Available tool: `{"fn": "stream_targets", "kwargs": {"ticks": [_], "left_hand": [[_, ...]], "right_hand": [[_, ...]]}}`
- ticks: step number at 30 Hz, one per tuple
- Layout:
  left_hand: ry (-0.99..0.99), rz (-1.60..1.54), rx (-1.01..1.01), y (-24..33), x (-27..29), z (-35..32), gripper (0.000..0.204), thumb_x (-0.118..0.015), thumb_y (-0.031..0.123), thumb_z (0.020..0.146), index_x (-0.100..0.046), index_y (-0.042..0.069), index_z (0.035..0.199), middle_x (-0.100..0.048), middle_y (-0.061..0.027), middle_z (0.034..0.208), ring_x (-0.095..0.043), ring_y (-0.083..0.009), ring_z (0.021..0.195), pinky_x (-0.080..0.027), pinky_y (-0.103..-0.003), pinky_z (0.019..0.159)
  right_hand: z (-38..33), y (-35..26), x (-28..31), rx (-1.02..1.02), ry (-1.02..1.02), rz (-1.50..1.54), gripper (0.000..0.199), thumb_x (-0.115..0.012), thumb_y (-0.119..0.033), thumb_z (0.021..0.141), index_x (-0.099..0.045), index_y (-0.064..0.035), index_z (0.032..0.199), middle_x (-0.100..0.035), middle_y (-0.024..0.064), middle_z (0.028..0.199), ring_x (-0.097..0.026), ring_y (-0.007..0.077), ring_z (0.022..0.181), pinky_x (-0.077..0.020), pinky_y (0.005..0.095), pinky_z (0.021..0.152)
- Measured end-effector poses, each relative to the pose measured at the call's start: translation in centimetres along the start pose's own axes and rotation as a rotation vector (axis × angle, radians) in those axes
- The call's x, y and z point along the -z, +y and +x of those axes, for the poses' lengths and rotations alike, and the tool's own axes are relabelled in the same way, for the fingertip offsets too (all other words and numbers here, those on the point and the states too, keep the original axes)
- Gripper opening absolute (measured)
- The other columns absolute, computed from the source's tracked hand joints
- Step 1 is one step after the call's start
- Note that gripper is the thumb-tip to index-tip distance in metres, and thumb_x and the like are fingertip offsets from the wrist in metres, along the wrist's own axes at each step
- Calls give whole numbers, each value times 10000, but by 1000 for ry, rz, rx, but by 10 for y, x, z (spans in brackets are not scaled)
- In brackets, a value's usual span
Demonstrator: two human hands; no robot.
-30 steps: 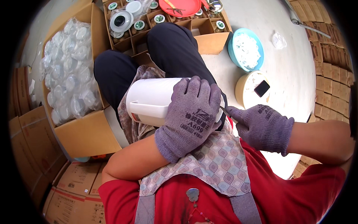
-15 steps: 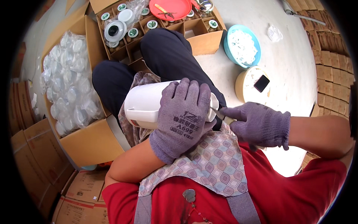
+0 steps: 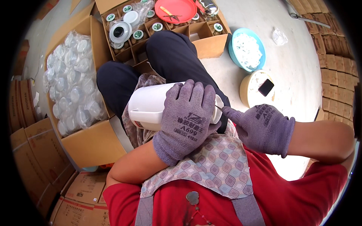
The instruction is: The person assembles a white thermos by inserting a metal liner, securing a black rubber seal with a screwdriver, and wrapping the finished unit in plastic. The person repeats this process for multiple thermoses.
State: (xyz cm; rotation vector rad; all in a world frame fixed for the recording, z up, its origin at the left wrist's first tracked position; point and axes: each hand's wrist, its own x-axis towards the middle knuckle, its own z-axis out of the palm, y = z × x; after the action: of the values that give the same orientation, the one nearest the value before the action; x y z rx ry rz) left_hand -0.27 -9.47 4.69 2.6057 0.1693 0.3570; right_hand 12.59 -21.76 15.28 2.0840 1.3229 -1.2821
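Observation:
A white plastic jug (image 3: 148,98) with a side handle lies on its side across my lap. My left hand (image 3: 187,115), in a grey-purple glove, wraps over it with the fingers closed round its body. At the jug's right end, my gloved right hand (image 3: 262,126) is closed on a small knife (image 3: 219,108). Only a thin bit of blade shows, at the jug's end rim; the fist hides the knife's handle. Beneath the jug is a patterned apron (image 3: 215,162).
Ahead stands a divided carton (image 3: 211,47) with lidded jars and a red plate (image 3: 175,10). A box of bagged clear lids (image 3: 71,86) is at left. To the right are a blue basin (image 3: 230,51) and a cream tub (image 3: 246,90) with a phone (image 3: 266,87) on top.
My right hand has turned and shifted slightly, with its index finger now nearer the jug's end and the knife's handle hidden. My left hand keeps its hold on the jug.

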Motion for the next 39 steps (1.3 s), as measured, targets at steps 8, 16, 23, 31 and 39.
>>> {"fn": "stream_targets", "kwargs": {"ticks": [8,16,23,31,39], "left_hand": [[-48,-11,-14,0,-1,-3,744,-816,434,608,-573,54,1199,-593,-133,1149,-550,-294,1132,-384,-467,994],[-53,-15,-1,-3,3,-4,772,-820,447,598,-565,44,1205,-593,-133,1149,-541,-296,1139,-381,-474,997],[-5,-3,-5,-1,0,-3,813,-832,464,577,-553,45,1217,-583,-132,1173,-532,-292,1156,-380,-475,994],[-26,25,-3,-2,-2,-4,803,-817,471,602,-551,44,1228,-580,-139,1186,-530,-296,1159,-374,-467,993],[-35,23,3,-1,0,-6,808,-809,473,613,-547,41,1243,-581,-150,1196,-522,-299,1180,-368,-474,998]], "right_hand": [[1,-5,21,-121,-199,412,527,-448,-209,914,-450,26,1385,-681,236,928,-694,318,782,-541,399,835],[-7,-8,19,-212,-243,785,542,-451,-211,923,-427,-60,1443,-690,179,787,-680,212,598,-561,338,712],[-3,0,-6,42,109,86,570,-508,-136,886,-415,-59,1443,-609,194,656,-641,284,599,-522,392,641],[-3,-13,21,-290,-343,724,555,-430,-165,928,-380,-43,1467,-677,186,811,-682,238,662,-573,347,692],[-4,-7,10,-214,-183,741,544,-441,-191,932,-404,-46,1455,-686,192,834,-686,227,674,-569,338,735]]}}
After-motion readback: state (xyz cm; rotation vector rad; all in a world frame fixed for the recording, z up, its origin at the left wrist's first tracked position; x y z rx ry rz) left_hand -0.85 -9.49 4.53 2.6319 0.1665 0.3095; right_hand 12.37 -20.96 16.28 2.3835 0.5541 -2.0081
